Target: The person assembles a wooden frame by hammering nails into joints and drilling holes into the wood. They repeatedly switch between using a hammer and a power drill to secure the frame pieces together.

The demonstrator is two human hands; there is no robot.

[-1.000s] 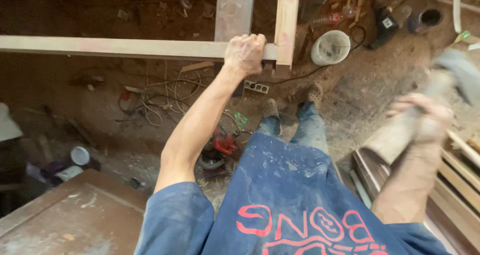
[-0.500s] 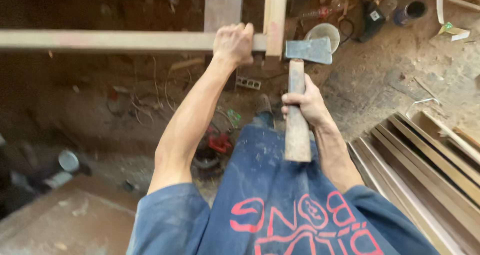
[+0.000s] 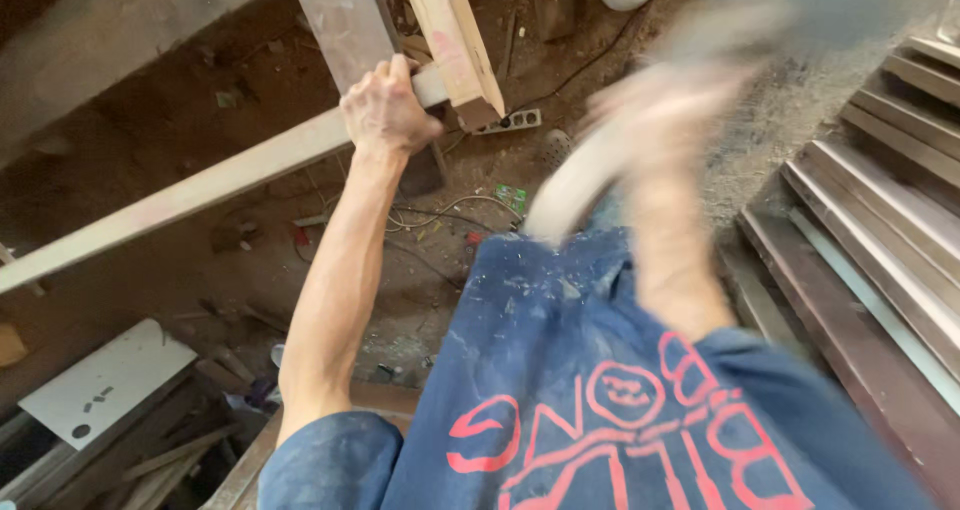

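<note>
Landmark: the long pale timber rail [image 3: 200,192], which ran diagonally from lower left up to the joint.
Timber rail, handling: judged stiff and fairly heavy, with a dry sawn face offering good grip; best held close to the joint, where it met the uprights.
Timber rail, appearance: pale, square-edged, dusty, with faint pinkish marks.
Upright posts [image 3: 455,30]: one grey-brown and one pale, crossing the rail at its upper end.
Left hand [image 3: 385,110]: fingers curled and pressed together over the rail at the joint, thumb side against the posts.
Right hand [image 3: 650,110]: right of the joint, raised, heavily blurred; finger state could not be told.
Handle [image 3: 572,185]: a pale blurred shaft below the right hand; judged rigid and top-heavy.
Power strip [image 3: 510,122]: on the dirt floor just beyond the joint.
</note>
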